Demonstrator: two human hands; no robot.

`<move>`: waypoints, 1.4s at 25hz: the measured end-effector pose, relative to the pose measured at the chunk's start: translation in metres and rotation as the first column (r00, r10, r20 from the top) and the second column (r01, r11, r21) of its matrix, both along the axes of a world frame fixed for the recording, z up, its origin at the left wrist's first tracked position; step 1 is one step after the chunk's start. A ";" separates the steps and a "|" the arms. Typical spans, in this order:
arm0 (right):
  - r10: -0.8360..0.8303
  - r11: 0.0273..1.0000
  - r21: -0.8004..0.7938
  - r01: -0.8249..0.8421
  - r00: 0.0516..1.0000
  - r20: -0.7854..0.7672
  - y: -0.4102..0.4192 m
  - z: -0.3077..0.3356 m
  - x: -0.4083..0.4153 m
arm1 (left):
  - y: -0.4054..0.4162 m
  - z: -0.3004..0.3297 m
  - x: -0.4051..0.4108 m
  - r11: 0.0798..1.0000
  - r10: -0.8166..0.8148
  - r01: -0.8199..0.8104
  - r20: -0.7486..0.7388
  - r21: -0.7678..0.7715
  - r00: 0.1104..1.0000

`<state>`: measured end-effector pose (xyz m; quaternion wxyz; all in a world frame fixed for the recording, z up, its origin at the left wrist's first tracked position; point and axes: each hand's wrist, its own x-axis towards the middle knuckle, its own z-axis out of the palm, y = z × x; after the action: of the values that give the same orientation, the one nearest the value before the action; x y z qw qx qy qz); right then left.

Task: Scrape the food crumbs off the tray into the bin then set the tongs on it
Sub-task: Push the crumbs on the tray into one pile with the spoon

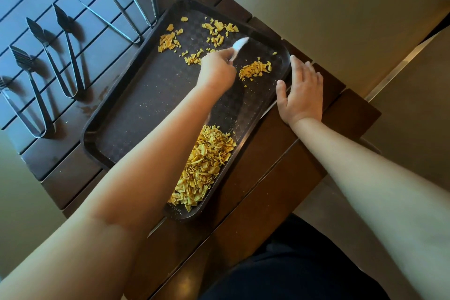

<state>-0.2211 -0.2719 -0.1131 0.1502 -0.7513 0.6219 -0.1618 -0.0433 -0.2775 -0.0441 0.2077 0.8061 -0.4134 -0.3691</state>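
A dark brown tray (136,105) lies on a slatted wooden table. Yellow food crumbs are scattered over its far end (216,31), with a small pile (255,69) near the right rim and a big heap (207,165) at the near right corner. My left hand (215,70) grips a white plastic spoon (239,45) over the far crumbs. My right hand (302,92) rests with straight fingers against the tray's right rim. Several metal tongs (65,53) lie in a row to the left of the tray. No bin is in view.
The wooden table (280,165) ends just right of the tray, with a beige floor (328,7) beyond. Thin long tongs (126,0) lie near the tray's far left corner. My dark trousers (292,263) show at the bottom.
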 end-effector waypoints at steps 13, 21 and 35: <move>0.000 1.000 0.010 0.000 1.000 -0.026 0.000 0.000 0.000 | -0.001 -0.003 -0.018 0.946 -0.323 0.324 0.159 0.023 0.933; 0.004 1.000 0.000 -0.004 1.000 -0.012 -0.001 -0.001 -0.001 | 0.036 -0.001 0.020 0.990 0.053 -0.050 0.017 -0.130 0.998; 0.000 1.000 -0.004 0.000 1.000 -0.016 -0.002 -0.001 0.000 | 0.037 -0.010 0.004 0.982 0.139 -0.141 -0.018 -0.125 0.990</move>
<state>-0.2213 -0.2735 -0.1138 0.1437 -0.7530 0.6227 -0.1568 -0.0389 -0.2403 -0.0537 0.2857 0.8166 -0.3772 -0.3304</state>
